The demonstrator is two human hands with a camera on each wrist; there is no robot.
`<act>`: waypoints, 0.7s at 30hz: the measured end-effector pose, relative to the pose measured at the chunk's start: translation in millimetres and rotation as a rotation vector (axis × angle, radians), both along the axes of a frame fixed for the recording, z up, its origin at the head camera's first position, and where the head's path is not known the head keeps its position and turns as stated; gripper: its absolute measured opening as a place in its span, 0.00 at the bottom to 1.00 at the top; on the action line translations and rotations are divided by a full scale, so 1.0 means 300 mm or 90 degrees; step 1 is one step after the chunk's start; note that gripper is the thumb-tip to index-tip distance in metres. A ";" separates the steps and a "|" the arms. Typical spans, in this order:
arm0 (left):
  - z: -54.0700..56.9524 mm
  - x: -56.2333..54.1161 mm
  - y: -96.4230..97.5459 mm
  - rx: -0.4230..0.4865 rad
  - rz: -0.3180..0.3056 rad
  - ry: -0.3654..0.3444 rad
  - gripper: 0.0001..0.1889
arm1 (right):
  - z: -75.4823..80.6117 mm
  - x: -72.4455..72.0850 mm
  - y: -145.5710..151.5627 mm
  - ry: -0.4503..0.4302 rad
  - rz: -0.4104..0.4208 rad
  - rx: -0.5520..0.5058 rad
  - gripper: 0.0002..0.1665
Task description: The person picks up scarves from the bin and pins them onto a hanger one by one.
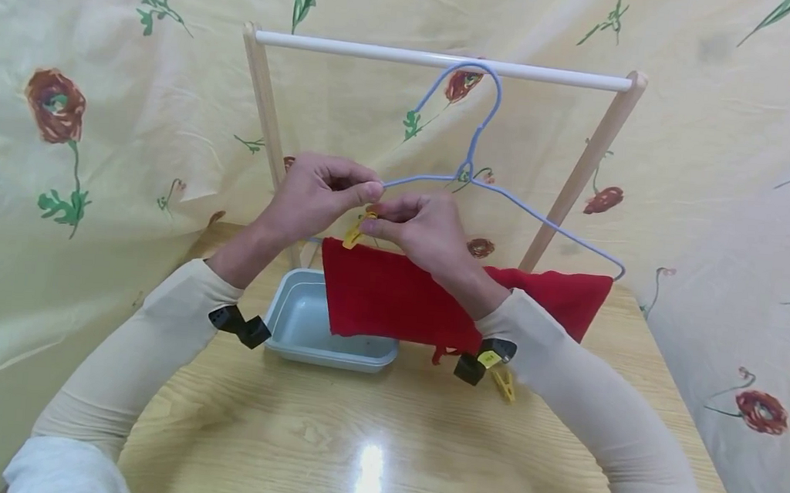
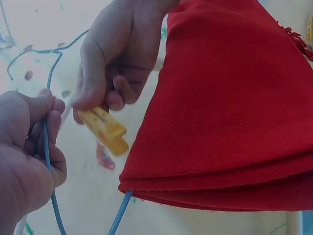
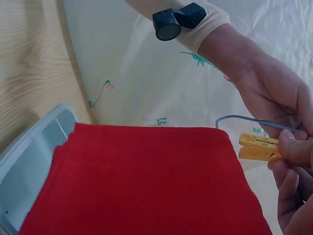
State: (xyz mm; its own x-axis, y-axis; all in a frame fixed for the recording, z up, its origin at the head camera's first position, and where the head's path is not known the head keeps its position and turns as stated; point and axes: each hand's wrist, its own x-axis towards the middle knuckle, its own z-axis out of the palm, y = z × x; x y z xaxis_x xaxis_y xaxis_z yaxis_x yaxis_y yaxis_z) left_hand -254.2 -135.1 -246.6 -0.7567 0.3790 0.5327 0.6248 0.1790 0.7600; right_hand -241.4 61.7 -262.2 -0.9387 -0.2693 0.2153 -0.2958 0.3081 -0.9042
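A blue wire hanger (image 1: 537, 215) stands in front of the rack, with a folded red cloth (image 1: 391, 296) draped over its lower bar. My left hand (image 1: 322, 194) grips the hanger's left shoulder wire between thumb and fingers. Just right of it, my right hand (image 1: 424, 229) pinches a yellow clothespin (image 3: 257, 148) by its handle end. In the left wrist view the clothespin's nose points toward the cloth's edge, a little apart from it. The hanger's hook shows near the white rail in the head view; whether they touch I cannot tell.
A wooden rack with a white rail (image 1: 382, 50) spans the back of the wooden table (image 1: 311, 433). Behind the cloth sits a pale blue basin (image 1: 330, 359). A second yellow clothespin (image 1: 504, 383) lies on the table by my right forearm. Flowered fabric surrounds the table.
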 end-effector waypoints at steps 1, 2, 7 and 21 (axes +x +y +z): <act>0.004 0.006 0.004 0.003 0.000 0.001 0.09 | 0.001 0.000 -0.003 0.009 0.006 -0.005 0.18; 0.007 0.011 0.008 0.006 0.000 0.001 0.09 | 0.002 0.001 -0.005 0.020 0.011 -0.009 0.17; 0.015 0.032 0.023 0.014 0.008 0.003 0.08 | 0.001 0.004 -0.014 0.060 0.041 -0.025 0.15; 0.016 0.058 0.037 0.043 -0.029 0.016 0.07 | 0.010 0.005 -0.053 0.072 0.067 0.005 0.20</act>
